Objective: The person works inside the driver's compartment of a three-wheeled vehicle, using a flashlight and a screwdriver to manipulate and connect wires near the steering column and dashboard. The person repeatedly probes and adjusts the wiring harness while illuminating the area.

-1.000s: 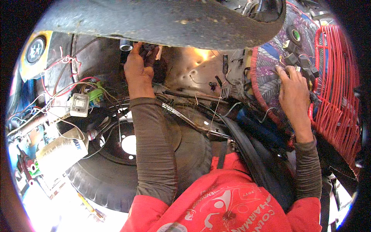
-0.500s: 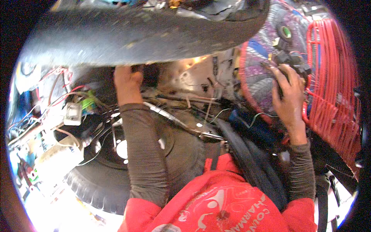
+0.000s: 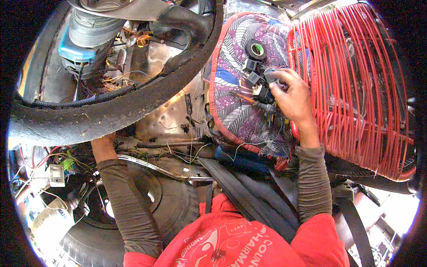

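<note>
My right hand point(image 3: 294, 97) is over a patterned cushion point(image 3: 229, 118), at the edge of a cluster of small black and grey electrical parts point(image 3: 253, 79). Its thumb and fingers are curled together in a pinch; what sits between them is too small to name. A roll of black tape point(image 3: 256, 50) with a green core lies just above the cluster. Reaching beneath the large black steering wheel point(image 3: 95, 118), my left hand point(image 3: 104, 144) shows only its wrist and back; the rim hides the fingers.
Red cords wrap a seat frame point(image 3: 347, 75) at the right. A tire point(image 3: 178, 204) lies below my left forearm. Loose wires and a small pale switch box point(image 3: 57, 176) hang at the left. Past the wheel stands a blue-trimmed column point(image 3: 78, 53). A black strap point(image 3: 249, 191) crosses near my chest.
The view has swung right, showing more of the cushion and corded seat. My right hand's fingers, more spread before, are now curled in at the parts. My left hand stays under the wheel.
</note>
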### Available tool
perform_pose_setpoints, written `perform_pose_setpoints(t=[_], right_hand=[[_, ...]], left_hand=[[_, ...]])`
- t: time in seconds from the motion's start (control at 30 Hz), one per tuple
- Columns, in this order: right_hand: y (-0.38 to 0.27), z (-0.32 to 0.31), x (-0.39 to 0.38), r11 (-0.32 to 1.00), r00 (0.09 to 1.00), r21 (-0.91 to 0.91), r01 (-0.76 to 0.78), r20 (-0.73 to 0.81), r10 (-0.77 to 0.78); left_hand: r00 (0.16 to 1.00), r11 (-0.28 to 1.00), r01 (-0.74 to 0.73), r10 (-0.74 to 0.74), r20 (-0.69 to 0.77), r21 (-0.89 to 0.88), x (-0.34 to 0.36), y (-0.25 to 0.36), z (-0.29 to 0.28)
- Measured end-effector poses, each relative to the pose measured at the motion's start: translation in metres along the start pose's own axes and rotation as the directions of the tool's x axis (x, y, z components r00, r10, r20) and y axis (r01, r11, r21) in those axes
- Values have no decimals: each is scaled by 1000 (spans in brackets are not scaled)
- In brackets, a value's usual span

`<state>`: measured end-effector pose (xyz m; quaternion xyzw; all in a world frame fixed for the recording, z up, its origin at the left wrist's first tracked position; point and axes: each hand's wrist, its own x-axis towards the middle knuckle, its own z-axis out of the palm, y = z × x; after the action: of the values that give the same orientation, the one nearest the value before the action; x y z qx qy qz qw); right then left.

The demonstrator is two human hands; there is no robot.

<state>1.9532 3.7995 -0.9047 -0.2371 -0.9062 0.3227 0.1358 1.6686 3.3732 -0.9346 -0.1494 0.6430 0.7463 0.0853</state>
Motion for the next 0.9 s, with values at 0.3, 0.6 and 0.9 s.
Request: perform_pose_setpoints(t=[0.3,0.6,0.9], right_hand=[[-23,21,-3,963,990,-258,80,-96,-108],[-34,39,7,951,939,-263,164,-254,-233],[-80,33,-18,992,977,-62,107,-180,-116]], left_hand=[[1000,1000,-3,3,-4,-4,0,2,-2],[1000,1000,3,-3,20,-3,6,-1,6],[999,1000,-2,2,47,-5,7,3,15]])
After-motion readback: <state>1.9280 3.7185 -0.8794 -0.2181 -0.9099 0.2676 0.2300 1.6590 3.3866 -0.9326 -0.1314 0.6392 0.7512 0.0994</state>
